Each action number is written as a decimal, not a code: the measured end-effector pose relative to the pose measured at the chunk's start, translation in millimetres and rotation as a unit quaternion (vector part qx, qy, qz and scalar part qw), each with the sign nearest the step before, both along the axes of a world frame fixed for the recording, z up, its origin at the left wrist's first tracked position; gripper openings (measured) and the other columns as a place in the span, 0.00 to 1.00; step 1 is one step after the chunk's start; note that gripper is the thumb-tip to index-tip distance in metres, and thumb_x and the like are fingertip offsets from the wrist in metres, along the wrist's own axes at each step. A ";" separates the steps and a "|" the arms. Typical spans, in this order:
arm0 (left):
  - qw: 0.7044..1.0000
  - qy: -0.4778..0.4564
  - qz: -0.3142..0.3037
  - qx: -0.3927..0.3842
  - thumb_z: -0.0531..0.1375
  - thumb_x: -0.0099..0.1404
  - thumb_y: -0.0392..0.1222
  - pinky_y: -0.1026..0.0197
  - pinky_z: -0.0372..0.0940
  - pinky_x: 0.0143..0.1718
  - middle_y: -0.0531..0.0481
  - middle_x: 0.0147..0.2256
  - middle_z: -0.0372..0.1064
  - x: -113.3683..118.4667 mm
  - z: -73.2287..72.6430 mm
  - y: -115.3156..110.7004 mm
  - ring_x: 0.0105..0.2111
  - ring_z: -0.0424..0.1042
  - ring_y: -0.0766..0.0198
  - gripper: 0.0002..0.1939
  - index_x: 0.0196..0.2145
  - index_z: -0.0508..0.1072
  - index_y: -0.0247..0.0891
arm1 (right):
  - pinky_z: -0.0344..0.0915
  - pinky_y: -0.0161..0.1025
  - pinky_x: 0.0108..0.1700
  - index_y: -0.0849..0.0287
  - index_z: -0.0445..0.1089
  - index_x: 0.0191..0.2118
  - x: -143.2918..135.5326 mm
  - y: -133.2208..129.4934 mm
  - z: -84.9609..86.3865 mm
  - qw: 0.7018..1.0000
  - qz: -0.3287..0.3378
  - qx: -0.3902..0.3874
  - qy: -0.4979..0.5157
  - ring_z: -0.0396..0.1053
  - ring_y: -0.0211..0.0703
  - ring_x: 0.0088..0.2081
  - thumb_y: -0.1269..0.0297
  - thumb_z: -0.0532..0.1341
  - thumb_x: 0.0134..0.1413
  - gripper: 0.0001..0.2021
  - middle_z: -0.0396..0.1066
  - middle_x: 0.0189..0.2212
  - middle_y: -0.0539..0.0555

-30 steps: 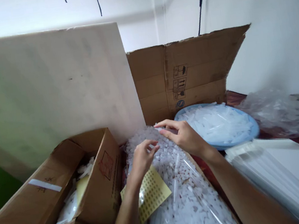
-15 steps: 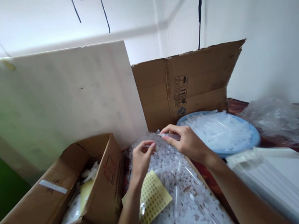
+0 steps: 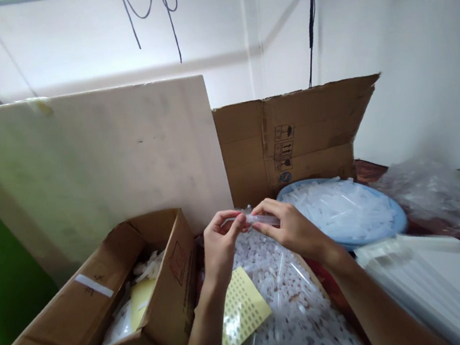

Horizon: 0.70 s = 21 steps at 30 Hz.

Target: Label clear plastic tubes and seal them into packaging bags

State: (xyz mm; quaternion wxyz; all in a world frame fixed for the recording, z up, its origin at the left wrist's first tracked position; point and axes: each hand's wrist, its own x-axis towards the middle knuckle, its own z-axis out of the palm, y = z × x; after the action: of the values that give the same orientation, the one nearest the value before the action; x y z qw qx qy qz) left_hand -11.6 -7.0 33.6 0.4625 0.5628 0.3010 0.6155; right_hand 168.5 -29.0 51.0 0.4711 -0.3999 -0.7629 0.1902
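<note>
A small clear plastic tube [image 3: 264,219] is held between both hands above a heap of small translucent plastic pieces [image 3: 262,251]. My right hand [image 3: 295,229] grips the tube's body between thumb and fingers. At the tube's other end, the thumb and fingers of my left hand [image 3: 222,248] are pinched together on it, partly covering that end. Below my left wrist, a yellow sheet of small round stickers [image 3: 243,313] lies on the heap, partly behind the forearm.
An open cardboard box [image 3: 166,296] with a yellow sheet and plastic inside stands left. On the right are a blue basin [image 3: 399,217] of translucent strips or tubes, a white stack [image 3: 452,261] and crumpled clear plastic [image 3: 441,188]. A cardboard panel [image 3: 304,122] and white board [image 3: 134,157] stand behind.
My left hand has come right and closed on the end of the tube that my right hand was holding. The camera view has tilted slightly upward.
</note>
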 end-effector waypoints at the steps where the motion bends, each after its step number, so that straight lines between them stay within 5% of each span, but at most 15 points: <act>1: 1.000 0.002 -0.004 -0.002 0.72 0.60 0.45 0.65 0.70 0.37 0.50 0.30 0.78 0.0 0.7 -0.6 0.30 0.76 0.66 0.12 0.37 0.78 0.36 | 0.68 0.43 0.49 0.54 0.74 0.45 0.3 -0.5 0.3 1.000 0.005 0.011 0.002 0.72 0.46 0.46 0.64 0.63 0.64 0.06 0.72 0.43 0.54; 6: 1.000 -0.022 -0.013 -0.001 0.72 0.60 0.43 0.66 0.71 0.39 0.50 0.35 0.79 -0.8 1.6 -1.1 0.33 0.77 0.67 0.12 0.39 0.79 0.37 | 0.69 0.41 0.47 0.54 0.72 0.46 1.3 -1.6 1.0 0.998 -0.005 0.005 0.068 0.71 0.44 0.45 0.67 0.65 0.60 0.09 0.71 0.42 0.53; 9: 0.998 -0.052 -0.031 0.017 0.73 0.58 0.40 0.63 0.72 0.45 0.47 0.40 0.80 -0.2 0.4 -0.8 0.41 0.78 0.63 0.14 0.41 0.78 0.38 | 0.68 0.36 0.32 0.56 0.69 0.42 -0.8 1.7 -2.0 0.985 0.022 -0.058 0.158 0.71 0.38 0.30 0.59 0.65 0.62 0.08 0.73 0.34 0.50; 13: 0.997 -0.061 -0.037 0.033 0.73 0.57 0.39 0.57 0.72 0.49 0.44 0.43 0.81 0.0 1.3 -1.4 0.45 0.79 0.58 0.15 0.42 0.78 0.38 | 0.53 0.32 0.17 0.57 0.66 0.41 -6.7 9.9 -9.8 0.963 0.046 -0.145 0.222 0.57 0.33 0.16 0.48 0.57 0.67 0.16 0.71 0.23 0.48; 21: 0.997 -0.059 -0.009 0.038 0.73 0.58 0.38 0.56 0.72 0.50 0.44 0.43 0.81 -10.1 3.4 3.5 0.45 0.79 0.57 0.16 0.44 0.77 0.38 | 0.69 0.35 0.32 0.56 0.70 0.45 -9.3 13.2 -14.2 0.979 0.013 -0.054 0.198 0.71 0.39 0.33 0.54 0.68 0.57 0.15 0.72 0.41 0.54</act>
State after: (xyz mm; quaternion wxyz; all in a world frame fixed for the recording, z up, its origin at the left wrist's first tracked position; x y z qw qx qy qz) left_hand -21.7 -3.5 37.0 0.4627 0.5456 0.2446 0.6545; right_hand 159.2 -15.8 36.9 0.5878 -0.3698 -0.6482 0.3125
